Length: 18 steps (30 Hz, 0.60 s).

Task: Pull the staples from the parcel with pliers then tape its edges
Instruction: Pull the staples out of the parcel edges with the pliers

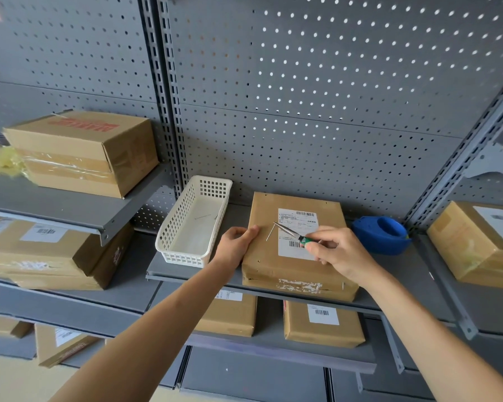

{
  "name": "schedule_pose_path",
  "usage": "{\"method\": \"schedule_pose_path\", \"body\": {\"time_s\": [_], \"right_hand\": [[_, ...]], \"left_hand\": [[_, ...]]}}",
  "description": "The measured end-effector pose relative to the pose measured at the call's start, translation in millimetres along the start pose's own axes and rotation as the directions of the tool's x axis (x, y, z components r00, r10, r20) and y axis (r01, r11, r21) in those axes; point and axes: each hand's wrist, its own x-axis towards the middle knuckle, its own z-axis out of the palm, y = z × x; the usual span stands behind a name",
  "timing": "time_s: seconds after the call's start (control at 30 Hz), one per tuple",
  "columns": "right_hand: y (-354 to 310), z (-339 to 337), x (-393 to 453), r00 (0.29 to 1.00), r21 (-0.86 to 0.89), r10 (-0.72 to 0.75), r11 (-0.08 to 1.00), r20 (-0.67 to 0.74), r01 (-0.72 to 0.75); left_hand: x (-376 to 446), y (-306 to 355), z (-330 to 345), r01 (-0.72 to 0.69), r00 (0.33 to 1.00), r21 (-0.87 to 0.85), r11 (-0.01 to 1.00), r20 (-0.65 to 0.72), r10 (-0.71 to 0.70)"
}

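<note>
**Staple lifted clear of the parcel**

The parcel (295, 248), a flat brown cardboard packet with a white printed label, lies on a grey metal shelf (404, 274), between a white plastic lattice basket (169, 245) and a rounded blue tape dispenser (381, 235); the left hand (235, 245) rests on the parcel's left edge, thumb on top and fingers curled over the side; the right hand (337, 250) grips the green-handled pliers (292, 234), fingers curled round the handles; the slim steel tips pinch a thin bent staple (270, 232) that hangs above the cardboard, seemingly free of it; two thin wire pieces, probably staples, lie in the basket; small holes dot the parcel's edges; torn white tape scars its front face.
</note>
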Motion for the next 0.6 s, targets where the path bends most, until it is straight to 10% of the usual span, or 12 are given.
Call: {"method": "schedule_pose_path", "body": {"time_s": [0.6], "right_hand": [[-3.2,-8.6,27.4,0.991,0.195,0.119,0.975,-0.069,-0.103]], "left_hand": [[1.0,2.4,-1.3,0.048,0.998,-0.003,0.999,0.038,-0.047]]}}
